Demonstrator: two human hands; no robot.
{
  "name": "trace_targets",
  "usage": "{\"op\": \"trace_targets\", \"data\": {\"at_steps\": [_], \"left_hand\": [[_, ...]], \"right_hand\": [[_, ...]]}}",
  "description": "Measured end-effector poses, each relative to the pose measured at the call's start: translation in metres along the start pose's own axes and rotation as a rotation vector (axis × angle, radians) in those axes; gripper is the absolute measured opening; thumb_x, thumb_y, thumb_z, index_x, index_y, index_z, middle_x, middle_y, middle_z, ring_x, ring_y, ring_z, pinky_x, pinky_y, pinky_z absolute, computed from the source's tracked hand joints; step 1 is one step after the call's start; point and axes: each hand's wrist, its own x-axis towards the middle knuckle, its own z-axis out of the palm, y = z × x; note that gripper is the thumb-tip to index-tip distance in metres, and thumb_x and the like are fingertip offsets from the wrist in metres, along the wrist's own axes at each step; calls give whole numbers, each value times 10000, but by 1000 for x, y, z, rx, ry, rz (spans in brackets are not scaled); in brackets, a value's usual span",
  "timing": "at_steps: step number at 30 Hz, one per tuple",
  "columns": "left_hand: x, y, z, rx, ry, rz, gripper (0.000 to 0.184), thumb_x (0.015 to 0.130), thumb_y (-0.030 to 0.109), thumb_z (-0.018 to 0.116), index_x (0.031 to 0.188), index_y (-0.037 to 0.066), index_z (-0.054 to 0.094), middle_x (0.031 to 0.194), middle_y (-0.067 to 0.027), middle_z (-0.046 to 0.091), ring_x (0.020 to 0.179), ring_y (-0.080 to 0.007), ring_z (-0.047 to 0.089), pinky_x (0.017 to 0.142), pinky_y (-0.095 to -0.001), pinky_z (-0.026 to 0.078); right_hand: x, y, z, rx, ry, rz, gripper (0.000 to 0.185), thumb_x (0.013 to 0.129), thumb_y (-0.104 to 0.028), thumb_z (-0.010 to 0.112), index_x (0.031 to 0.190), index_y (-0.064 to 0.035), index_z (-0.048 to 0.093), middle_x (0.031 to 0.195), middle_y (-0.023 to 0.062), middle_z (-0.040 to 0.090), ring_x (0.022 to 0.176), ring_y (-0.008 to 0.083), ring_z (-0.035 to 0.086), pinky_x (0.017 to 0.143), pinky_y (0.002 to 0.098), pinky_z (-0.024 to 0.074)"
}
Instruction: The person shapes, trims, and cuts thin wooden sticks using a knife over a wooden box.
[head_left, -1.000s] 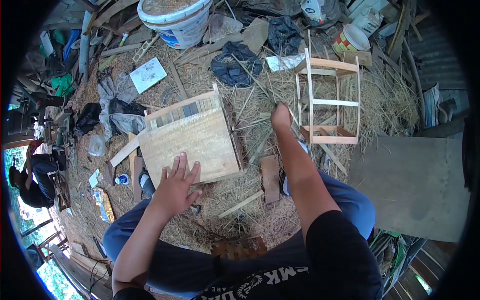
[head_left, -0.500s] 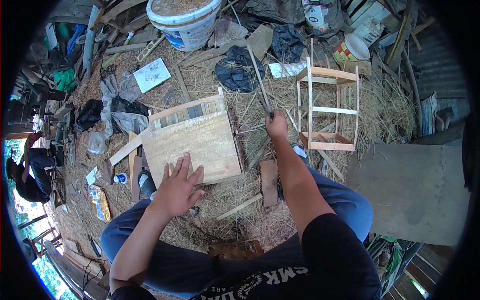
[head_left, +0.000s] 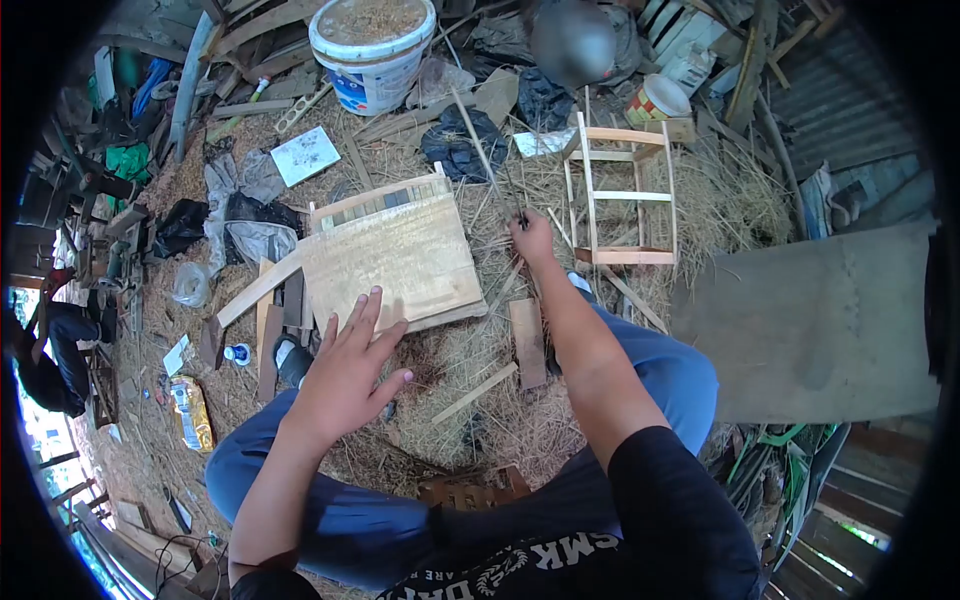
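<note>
Spread fingers of my left hand (head_left: 350, 365) rest on the near edge of a wooden panel piece (head_left: 390, 265), which has a row of small strips along its far side. To the right of that piece, my right hand (head_left: 531, 235) is closed round the dark handle of a long thin tool (head_left: 480, 145), likely a saw or blade, that points away and to the left. Just right of my right hand stands a small light wooden frame (head_left: 625, 195) with crossbars.
A white bucket (head_left: 370, 60) stands at the back, near black plastic bags (head_left: 465, 145). A grey board (head_left: 810, 330) lies at right. Wood scraps (head_left: 527, 343) and straw cover the ground. Another person (head_left: 50, 350) is at far left.
My right hand has moved slightly left and nearer to the panel piece, with the tool in it. My left hand remains spread at the panel's near edge. The view has shifted.
</note>
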Motion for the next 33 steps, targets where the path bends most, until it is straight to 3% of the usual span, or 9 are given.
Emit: {"op": "trace_targets", "data": {"at_steps": [6,8,11,20,22,28,30,31,33], "left_hand": [[-64,-18,11,-38,59,-7,576,972,344,647,1483,110,519,1670,-244,227,1521,-423,289,1225,-575,241],[-82,-20,12,-53,74,0,577,968,341,655,1476,99,527,1661,-252,248,1517,-426,298,1225,-554,254],[-104,-15,10,-138,163,50,540,966,298,668,1442,69,554,1632,-265,311,1503,-430,328,1219,-492,286],[-131,-2,-1,-304,421,79,464,975,228,655,1409,79,584,1627,-253,340,1503,-402,350,1208,-420,312],[-129,-8,2,-290,624,114,460,988,200,629,1427,75,568,1637,-234,334,1512,-395,337,1213,-413,306],[-115,-25,5,8,705,187,506,979,127,584,1470,33,502,1607,-230,375,1528,-418,271,1254,-500,221],[-111,-30,11,142,589,211,463,971,192,615,1401,26,564,1502,-232,499,1475,-433,357,1245,-534,225],[-108,-30,15,227,669,258,370,965,229,626,1291,53,622,1306,-218,647,1334,-422,522,1157,-502,379],[-106,-28,10,129,466,160,311,981,231,605,1240,61,632,1204,-210,676,1222,-414,585,1053,-498,444]], "right_hand": [[-13,-51,-56,-89,-103,-146,227,893,-205,729,1038,-31,730,846,157,731,715,293,697,667,386,545],[-40,-104,-92,296,-268,183,207,931,-168,720,1092,-37,710,843,82,729,583,157,613,539,314,481],[-84,-149,-120,394,-233,208,224,957,-166,720,1143,-46,689,826,30,700,523,76,508,472,263,401],[-222,-215,-158,97,-265,-94,242,920,-191,774,1095,-25,762,813,-15,675,722,57,540,652,264,445],[-245,-229,-160,19,-343,-207,222,905,-183,785,1053,-18,776,817,-6,689,731,62,543,665,269,457],[-272,-253,-170,-164,-464,-405,244,841,-197,818,1038,-57,782,813,93,724,751,135,654,711,320,503],[-276,-261,-175,-49,-521,-368,224,836,-176,818,1029,-68,783,789,93,715,724,132,647,694,314,497],[-275,-264,-177,-127,-511,-384,200,842,-153,811,1023,-73,784,764,92,709,707,118,636,692,304,495],[-268,-262,-176,-172,-527,-382,208,839,-149,811,1027,-67,777,799,100,713,725,140,650,704,314,504]]}}
